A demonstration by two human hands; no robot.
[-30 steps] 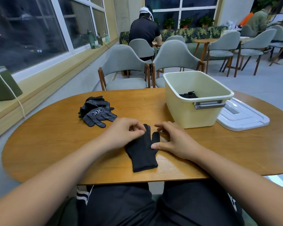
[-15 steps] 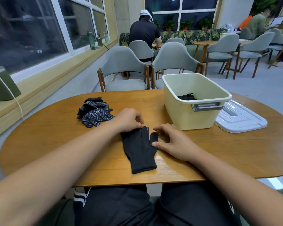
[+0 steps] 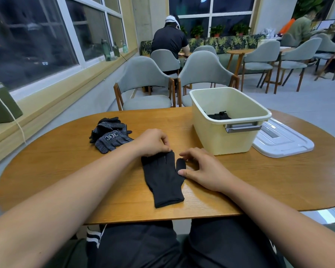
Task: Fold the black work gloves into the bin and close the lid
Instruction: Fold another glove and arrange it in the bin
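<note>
A black work glove (image 3: 163, 180) lies flat on the wooden table (image 3: 66, 171), cuff toward me. My left hand (image 3: 153, 142) pinches the glove's fingertip end with curled fingers. My right hand (image 3: 203, 169) rests beside the glove, thumb pressing its edge just below the glove's thumb. A pile of dotted black gloves (image 3: 109, 136) sits at the left. The cream bin (image 3: 228, 120) stands at the right with a folded black glove (image 3: 219, 116) inside. Its white lid (image 3: 282, 140) lies flat to the right of the bin.
Two grey chairs (image 3: 145, 86) stand behind the table. A person in black sits further back, facing away. A window sill with a green box (image 3: 2, 103) and bottles runs along the left wall. More chairs and tables fill the right background.
My left hand has slid up from the middle of the glove to its fingertip end, uncovering the glove's fingers. My right hand has hardly moved.
</note>
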